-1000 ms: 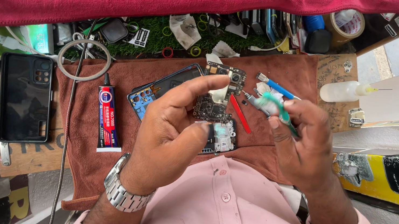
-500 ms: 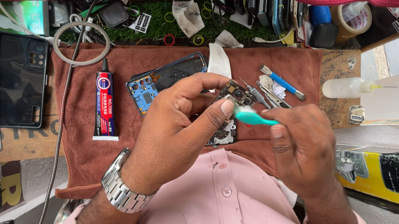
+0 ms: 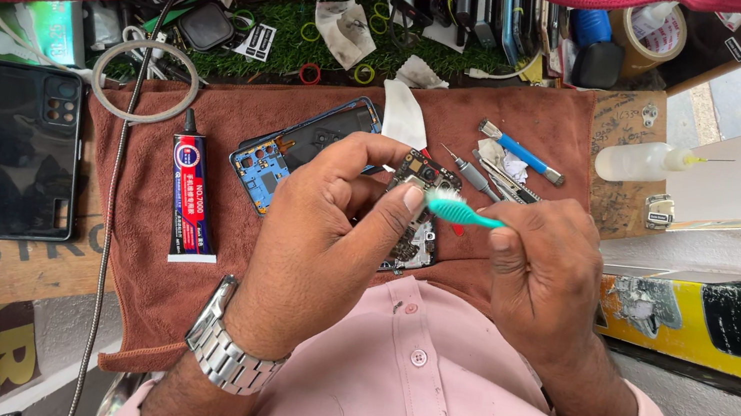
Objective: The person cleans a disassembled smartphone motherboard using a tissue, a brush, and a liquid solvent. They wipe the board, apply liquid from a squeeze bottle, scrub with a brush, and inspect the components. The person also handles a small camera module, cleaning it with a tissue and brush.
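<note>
The circuit board sits pinched in your left hand, thumb and fingers clamped on its edges, held over the brown cloth in front of your chest. Your right hand grips a teal toothbrush, its white bristles touching the top of the board beside your left thumb. Just behind the board lies the opened phone with its blue frame. A glue tube lies on the cloth to the left, and 1 dark phone back cover rests beyond the cloth's left edge.
</note>
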